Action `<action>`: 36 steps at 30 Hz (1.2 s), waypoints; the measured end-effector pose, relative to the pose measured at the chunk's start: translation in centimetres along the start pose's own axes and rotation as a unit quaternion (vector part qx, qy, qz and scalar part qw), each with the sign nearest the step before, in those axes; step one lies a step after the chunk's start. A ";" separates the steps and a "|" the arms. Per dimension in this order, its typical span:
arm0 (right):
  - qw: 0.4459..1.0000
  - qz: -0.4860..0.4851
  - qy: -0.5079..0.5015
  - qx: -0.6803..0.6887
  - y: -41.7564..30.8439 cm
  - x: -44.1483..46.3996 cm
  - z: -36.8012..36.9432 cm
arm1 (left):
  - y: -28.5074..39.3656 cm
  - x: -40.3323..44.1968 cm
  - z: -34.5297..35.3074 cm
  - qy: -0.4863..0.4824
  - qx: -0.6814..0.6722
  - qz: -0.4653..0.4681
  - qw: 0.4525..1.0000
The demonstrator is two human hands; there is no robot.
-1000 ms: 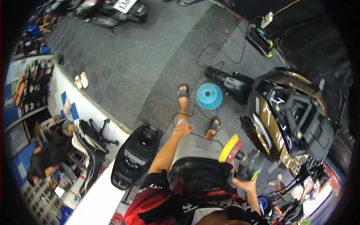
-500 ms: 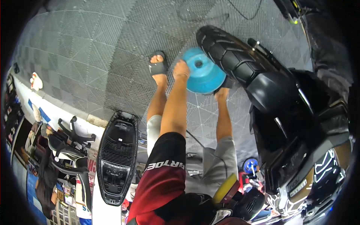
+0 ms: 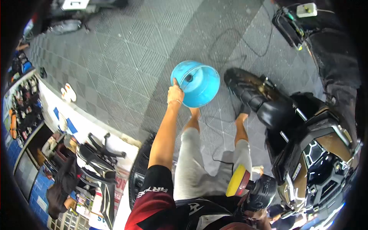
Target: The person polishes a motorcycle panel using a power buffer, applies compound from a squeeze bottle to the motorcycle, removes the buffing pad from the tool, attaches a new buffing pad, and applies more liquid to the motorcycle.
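My left hand (image 3: 175,94) is closed on the edge of a blue, bucket-shaped plastic tub (image 3: 203,94). The tub hangs tilted in front of my legs, with a dark round spot, perhaps a hole, showing in it. At the bottom of the view, close to my body, my right hand (image 3: 262,214) is wrapped round a polisher (image 3: 261,193). A yellow pad (image 3: 237,179) on the polisher faces up and left. Part of my right hand is hidden behind the polisher's body.
A motorcycle (image 3: 303,153) stands on the right, its rear tyre (image 3: 242,86) near the tub. Dark cables cross the tiled floor (image 3: 142,57). To the left is a low white ledge (image 3: 88,111) with motorcycle seats and parts beside it. A power strip (image 3: 306,10) lies top right.
My left hand has lifted the blue tub and tilted it, drawing it away from the rear tyre toward the left. The view has swung too, and the polisher shows more fully.
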State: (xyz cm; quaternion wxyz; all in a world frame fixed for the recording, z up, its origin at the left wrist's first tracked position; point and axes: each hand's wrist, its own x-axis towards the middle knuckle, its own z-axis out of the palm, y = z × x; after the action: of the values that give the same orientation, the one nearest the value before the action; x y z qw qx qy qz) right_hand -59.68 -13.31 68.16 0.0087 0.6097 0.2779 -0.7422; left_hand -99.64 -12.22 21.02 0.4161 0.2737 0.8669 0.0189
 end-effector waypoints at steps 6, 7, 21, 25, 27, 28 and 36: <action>0.998 -0.035 0.018 0.056 -2.4 1.6 2.4 | 16.9 11.1 -11.9 0.092 0.237 0.097 0.962; 0.997 -0.036 0.022 0.065 -2.8 2.0 2.4 | 20.2 13.4 -13.3 0.117 0.268 0.137 0.946; 0.967 -0.056 0.109 0.225 -13.3 2.9 1.0 | 20.3 9.1 -5.7 -0.222 0.431 0.136 0.864; 0.949 -0.089 0.139 0.268 -17.7 2.5 3.0 | 20.9 7.2 -16.4 -0.221 0.302 -0.026 0.927; 0.935 -0.124 0.159 0.291 -20.3 2.1 4.7 | 10.5 11.0 -17.2 -0.172 0.363 0.070 0.913; 0.927 -0.142 0.169 0.303 -21.9 2.0 5.9 | 17.4 6.4 -24.5 -0.229 0.346 0.002 0.910; 0.849 -0.348 0.196 0.346 -36.0 2.0 14.5 | 6.4 5.5 -44.3 -0.199 0.253 0.062 0.945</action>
State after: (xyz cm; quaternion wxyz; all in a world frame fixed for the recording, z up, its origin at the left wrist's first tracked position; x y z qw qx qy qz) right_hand -85.92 11.61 82.30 -0.5159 0.5696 0.1929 -0.6101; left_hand -131.88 4.55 47.74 0.4953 0.4219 0.7236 -0.2305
